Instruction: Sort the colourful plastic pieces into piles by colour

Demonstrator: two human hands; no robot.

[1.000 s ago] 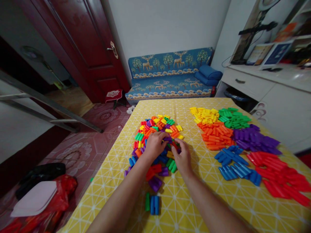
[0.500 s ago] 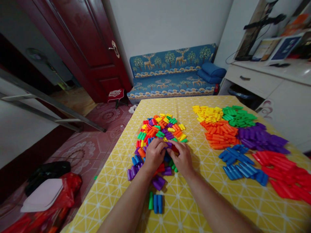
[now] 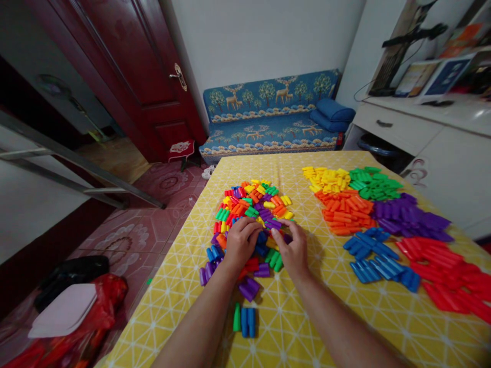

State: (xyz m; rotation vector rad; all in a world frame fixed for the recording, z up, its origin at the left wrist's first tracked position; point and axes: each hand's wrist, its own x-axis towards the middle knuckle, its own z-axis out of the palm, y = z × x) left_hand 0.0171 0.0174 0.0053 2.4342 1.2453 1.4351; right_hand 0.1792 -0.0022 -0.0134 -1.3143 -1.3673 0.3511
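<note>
A heap of mixed-colour plastic pieces [image 3: 240, 208], shaped like short joined tubes, lies on the table under both hands. My right hand [image 3: 294, 249] is at the heap's right side, with thumb and forefinger closed on a purple tube piece [image 3: 273, 224]. To its left, my left hand [image 3: 241, 241] is over the heap with curled fingers; anything in its fingertips is hidden. Below the hands lie green pieces [image 3: 273, 259] and a loose purple piece [image 3: 249, 289]. Nearer to me are a blue double piece [image 3: 248, 322] and a slim green piece [image 3: 237, 318].
On the right of the yellow tablecloth [image 3: 303, 317] are sorted piles: yellow [image 3: 328, 179], green [image 3: 374, 183], orange [image 3: 347, 212], purple [image 3: 412, 217], blue [image 3: 378, 258] and red [image 3: 448, 273]. A blue sofa [image 3: 268, 133] stands behind the table.
My right hand has moved slightly right, away from the left, with the purple piece at its fingertips. More blue and green pieces show between the hands. The left hand has barely moved.
</note>
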